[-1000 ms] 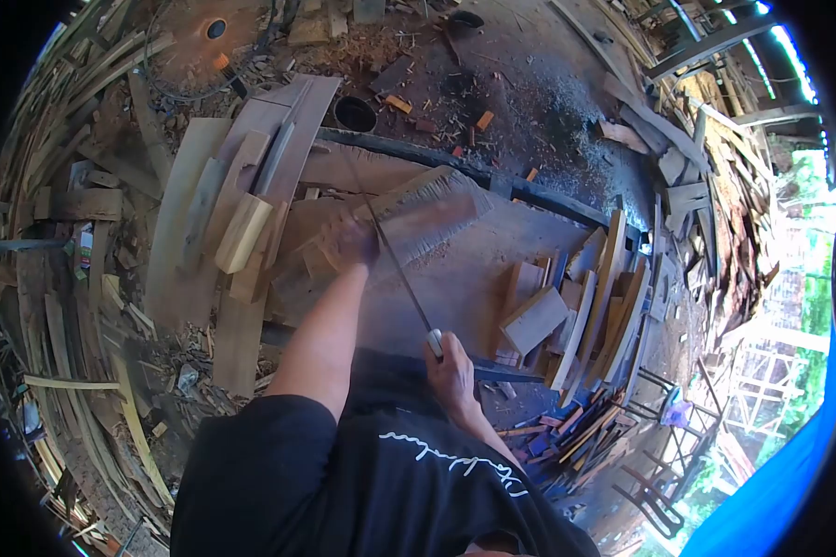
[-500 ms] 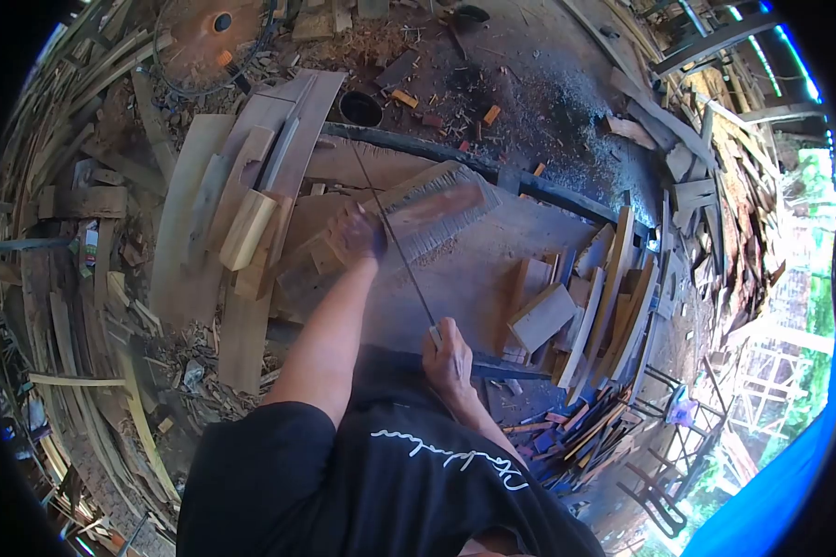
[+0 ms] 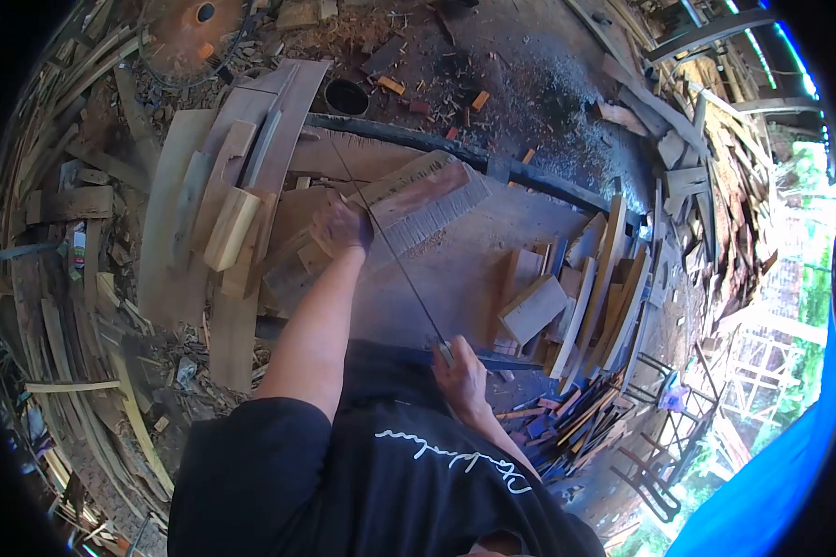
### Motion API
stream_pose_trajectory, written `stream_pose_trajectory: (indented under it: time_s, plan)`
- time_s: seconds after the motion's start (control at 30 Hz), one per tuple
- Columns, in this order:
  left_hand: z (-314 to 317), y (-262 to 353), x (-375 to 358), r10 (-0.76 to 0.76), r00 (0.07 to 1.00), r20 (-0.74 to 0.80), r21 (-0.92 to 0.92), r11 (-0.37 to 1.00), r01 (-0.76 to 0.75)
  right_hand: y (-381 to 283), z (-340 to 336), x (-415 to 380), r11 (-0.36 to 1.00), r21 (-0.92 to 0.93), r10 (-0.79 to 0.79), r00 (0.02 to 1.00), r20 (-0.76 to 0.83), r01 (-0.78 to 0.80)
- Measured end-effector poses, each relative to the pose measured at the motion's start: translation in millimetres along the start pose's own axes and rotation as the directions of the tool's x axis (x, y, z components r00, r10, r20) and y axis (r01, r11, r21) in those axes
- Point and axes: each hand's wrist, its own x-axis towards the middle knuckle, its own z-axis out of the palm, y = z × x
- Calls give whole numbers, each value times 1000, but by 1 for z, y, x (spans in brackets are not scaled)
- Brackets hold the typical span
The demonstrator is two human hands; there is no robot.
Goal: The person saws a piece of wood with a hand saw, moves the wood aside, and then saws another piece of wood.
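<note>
A handsaw (image 3: 401, 263), its blade seen edge-on as a thin dark line, runs slantwise across a thick wooden block (image 3: 437, 197). My right hand (image 3: 461, 373) is closed round the saw's handle, close to my body. On the left part of the block lies my left hand (image 3: 341, 225), its fingers bent over the wood right beside the blade and gripping it. Rows of rough cut marks line the block's top on either side of a smoother reddish strip. Below the block is a broad wooden work surface (image 3: 409, 306); how deep the blade sits is hard to see.
Planks and offcuts (image 3: 230, 232) are stacked left of the block. More cut pieces (image 3: 534, 309) stand at the right end of the work surface. A dark round container (image 3: 346, 97) sits beyond the far edge. Scrap wood (image 3: 111, 371) covers the ground at left.
My right hand has drawn the saw back toward my body and slightly right. My left hand stays on the block, and the whole view has shifted a little.
</note>
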Motion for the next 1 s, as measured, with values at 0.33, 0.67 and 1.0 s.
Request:
stream_pose_trajectory:
  time_s: [0.33, 0.67, 1.0]
  plan:
    - [36, -16, 18, 71, 997, -21, -38, 997, -72, -14, 48, 67, 995, 94, -26, 998, -52, 31]
    - [21, -11, 5, 141, 986, -84, 92, 987, -133, 12, 53, 36, 996, 75, -36, 998, -56, 41]
    - [9, -6, 7, 42, 998, 46, 39, 998, -44, 15, -7, -30, 994, 68, 82, 996, 20, -83]
